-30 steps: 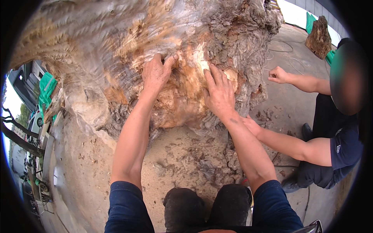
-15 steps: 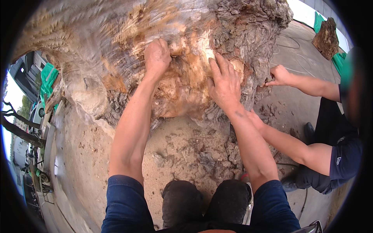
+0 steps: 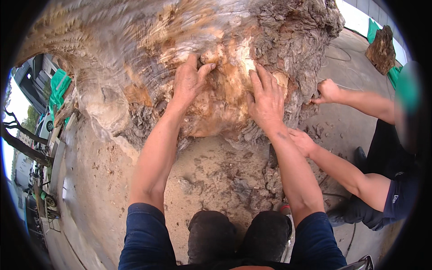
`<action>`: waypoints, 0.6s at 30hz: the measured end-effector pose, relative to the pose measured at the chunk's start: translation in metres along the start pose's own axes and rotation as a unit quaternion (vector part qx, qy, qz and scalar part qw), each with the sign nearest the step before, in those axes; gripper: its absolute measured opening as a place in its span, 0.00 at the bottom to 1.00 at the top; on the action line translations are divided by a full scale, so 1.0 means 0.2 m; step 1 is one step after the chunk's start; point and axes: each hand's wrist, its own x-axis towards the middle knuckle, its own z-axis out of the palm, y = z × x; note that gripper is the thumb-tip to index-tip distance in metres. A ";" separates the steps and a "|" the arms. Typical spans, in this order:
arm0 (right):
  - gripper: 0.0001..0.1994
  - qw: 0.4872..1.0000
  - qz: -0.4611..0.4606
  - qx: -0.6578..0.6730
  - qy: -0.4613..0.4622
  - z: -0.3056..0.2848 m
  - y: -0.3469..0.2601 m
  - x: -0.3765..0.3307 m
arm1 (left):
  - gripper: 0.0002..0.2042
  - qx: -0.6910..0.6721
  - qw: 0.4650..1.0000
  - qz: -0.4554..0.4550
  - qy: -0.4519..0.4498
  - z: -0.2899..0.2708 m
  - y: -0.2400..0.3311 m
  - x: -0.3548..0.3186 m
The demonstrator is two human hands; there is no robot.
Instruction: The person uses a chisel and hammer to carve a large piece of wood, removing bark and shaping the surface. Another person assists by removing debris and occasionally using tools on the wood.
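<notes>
A huge gnarled tree stump point(image 3: 135, 54) with pale bare wood and dark rough bark fills the upper half of the head view. My left hand point(image 3: 189, 81) lies on an orange-brown patch of its surface, fingertips curled into a hollow. My right hand point(image 3: 266, 100) presses flat on the wood just to the right, fingers spread. Neither hand holds a loose thing. A person in dark clothes crouches at the right; one of their hands point(image 3: 327, 92) grips the stump's bark edge, the other point(image 3: 302, 140) rests by my right wrist.
Sandy ground point(image 3: 99, 180) strewn with bark chips and wood crumbs lies under the stump. My dark shoes point(image 3: 238, 236) stand at the bottom. A smaller stump piece point(image 3: 381, 48) and green sheeting point(image 3: 371, 30) sit at far right; green tarp point(image 3: 57, 90) and equipment at left.
Both my hands have shifted upward on the stump, the left fingers curling into a hollow. The other person's far hand moved closer onto the bark edge.
</notes>
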 end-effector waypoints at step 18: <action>0.30 0.997 -0.044 -0.024 0.050 0.06 0.04 -0.01 | 0.08 -0.251 0.935 -0.248 -0.025 0.27 0.15 -1.14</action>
